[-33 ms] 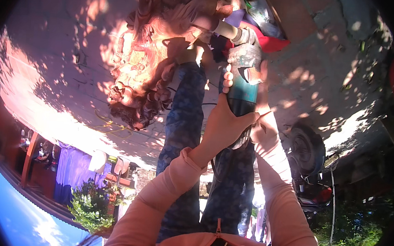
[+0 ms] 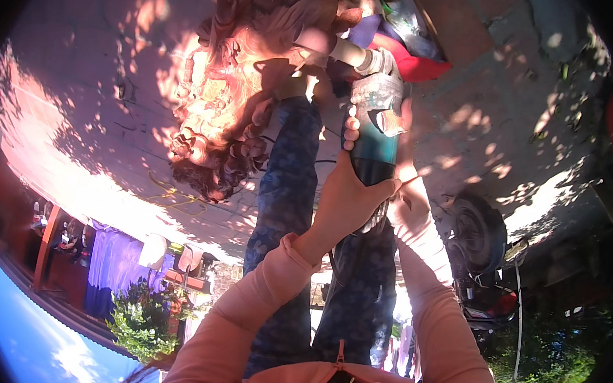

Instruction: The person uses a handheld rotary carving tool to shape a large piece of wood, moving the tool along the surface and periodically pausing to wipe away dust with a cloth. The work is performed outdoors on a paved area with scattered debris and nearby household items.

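Note:
A teal and black power grinder (image 2: 376,145) is held between both my hands, its dusty head pointing away from me. From that head a pale cylindrical sanding drum (image 2: 348,52) extends left toward a reddish-brown carved wooden sculpture (image 2: 215,112). Whether the drum touches the wood I cannot tell. My left hand (image 2: 350,191) is wrapped round the grinder's body from the left, thumb across its black rear part. On the right side, my right hand (image 2: 408,178) closes on the same tool, its fingers partly hidden behind it.
Red and purple cloth (image 2: 421,65) lies beyond the grinder, beside a clear plastic bag (image 2: 406,23). A dark cord (image 2: 335,266) hangs below the tool near my legs. A motorbike wheel (image 2: 477,234) stands at right. A yellow cord (image 2: 173,192) lies on the sun-dappled ground.
The grinder and both hands have shifted slightly to the left, with its head a little nearer to me. The sculpture has not moved.

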Tool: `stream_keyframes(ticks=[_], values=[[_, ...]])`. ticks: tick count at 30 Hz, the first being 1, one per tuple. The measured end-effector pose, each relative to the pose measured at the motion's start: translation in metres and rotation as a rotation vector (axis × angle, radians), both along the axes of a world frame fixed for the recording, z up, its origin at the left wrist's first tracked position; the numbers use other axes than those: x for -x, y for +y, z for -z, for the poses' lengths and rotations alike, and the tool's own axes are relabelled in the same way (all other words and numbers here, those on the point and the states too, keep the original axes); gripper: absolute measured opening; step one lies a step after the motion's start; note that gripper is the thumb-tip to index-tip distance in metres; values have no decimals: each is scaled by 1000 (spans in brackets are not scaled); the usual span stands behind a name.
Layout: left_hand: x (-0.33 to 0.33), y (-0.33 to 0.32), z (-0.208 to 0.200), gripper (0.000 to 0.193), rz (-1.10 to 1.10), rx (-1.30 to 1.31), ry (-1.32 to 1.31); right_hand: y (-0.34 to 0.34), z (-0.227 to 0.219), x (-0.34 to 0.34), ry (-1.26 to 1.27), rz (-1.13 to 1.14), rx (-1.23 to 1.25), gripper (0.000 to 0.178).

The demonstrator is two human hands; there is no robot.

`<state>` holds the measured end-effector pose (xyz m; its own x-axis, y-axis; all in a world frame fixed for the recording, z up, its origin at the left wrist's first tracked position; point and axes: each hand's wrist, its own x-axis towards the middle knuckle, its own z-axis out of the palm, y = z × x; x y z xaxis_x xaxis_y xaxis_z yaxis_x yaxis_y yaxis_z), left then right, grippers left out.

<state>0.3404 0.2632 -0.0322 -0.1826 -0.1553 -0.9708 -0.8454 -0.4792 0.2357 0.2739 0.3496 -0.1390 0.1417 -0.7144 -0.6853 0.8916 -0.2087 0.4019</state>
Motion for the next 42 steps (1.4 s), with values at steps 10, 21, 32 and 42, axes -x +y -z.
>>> stream_keyframes(ticks=[10,21,32,42], values=[[19,-25,13,75,141,-66,11,-14,10,16,19,140,21,84],[-1,-13,4,77,52,-84,54,-11,-11,11,52,25,-119,79],[-20,-6,1,53,-164,-184,170,-8,-25,8,16,46,-123,73],[-14,-3,5,47,-462,-300,308,-21,-34,27,260,-181,-258,64]])
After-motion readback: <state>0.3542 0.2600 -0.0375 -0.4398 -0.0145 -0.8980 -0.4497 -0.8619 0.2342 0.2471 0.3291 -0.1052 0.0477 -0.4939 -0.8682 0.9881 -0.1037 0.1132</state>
